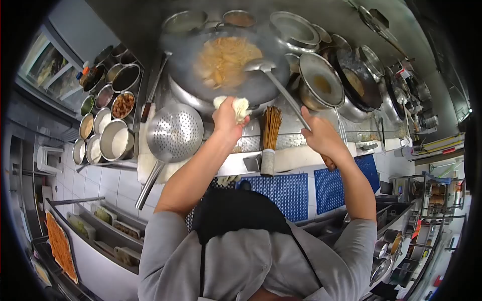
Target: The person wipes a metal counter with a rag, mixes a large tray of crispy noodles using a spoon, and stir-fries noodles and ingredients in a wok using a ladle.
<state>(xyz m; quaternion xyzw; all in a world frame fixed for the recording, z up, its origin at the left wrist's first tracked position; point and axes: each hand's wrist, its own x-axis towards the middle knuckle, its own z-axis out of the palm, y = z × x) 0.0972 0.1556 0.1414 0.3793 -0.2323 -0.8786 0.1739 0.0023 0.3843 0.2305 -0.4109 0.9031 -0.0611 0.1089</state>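
Observation:
A large wok point(188, 98) sits on the stove, steaming, with a heap of yellow-brown food point(226, 60) in it that looks like noodles. My left hand point(228, 119) is closed around a folded pale cloth point(240, 106) at the wok's near rim; the cloth hides what lies under it. In my right hand point(321, 131) is the handle of a long metal ladle point(261, 65), its bowl over the wok at the right edge of the food. Between my hands lies a bamboo wok brush point(271, 130), and left of my forearm a perforated strainer point(175, 133).
Several bowls of ingredients point(116, 140) stand at the left. Behind and right of the wok are metal pots point(321, 83) and a dark second wok point(354, 85). Blue mats point(281, 195) cover floor below the counter. A tray of orange-brown food point(61, 246) is at lower left.

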